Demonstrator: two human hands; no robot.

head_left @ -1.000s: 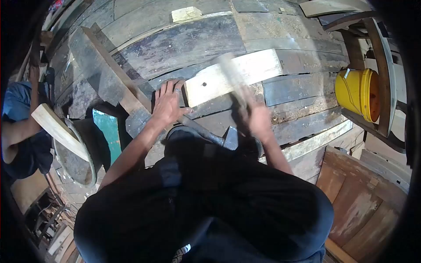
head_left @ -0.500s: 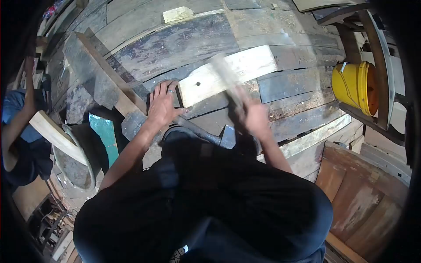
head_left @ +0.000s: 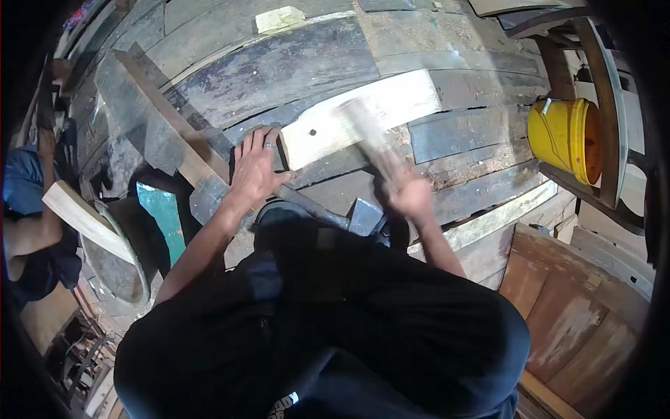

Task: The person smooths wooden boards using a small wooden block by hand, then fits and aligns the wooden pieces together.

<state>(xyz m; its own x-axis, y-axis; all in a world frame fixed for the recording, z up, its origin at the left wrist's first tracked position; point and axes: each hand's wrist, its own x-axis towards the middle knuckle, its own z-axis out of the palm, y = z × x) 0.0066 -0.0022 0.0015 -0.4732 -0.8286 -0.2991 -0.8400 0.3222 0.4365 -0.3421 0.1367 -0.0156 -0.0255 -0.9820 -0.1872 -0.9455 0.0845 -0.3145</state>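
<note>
Left hand point(head_left: 253, 167): palm down, thumb apart, not gripping, at the board's left end, seemingly a stop. Pale curved wooden board point(head_left: 403, 99): on grey plank floor point(head_left: 467, 140); unmoved. Blurred pale bar-shaped tool point(head_left: 370, 133): crossing board, apparently for working it. Right hand point(head_left: 412, 197): clamped round tool's near end, slightly nearer than earlier.

A pale, slightly curved board point(head_left: 401, 96) with a dark hole point(head_left: 313, 132) near its left end lay on wooden planks point(head_left: 307, 63); a blurred tool point(head_left: 375, 141) slanted over its middle.
</note>
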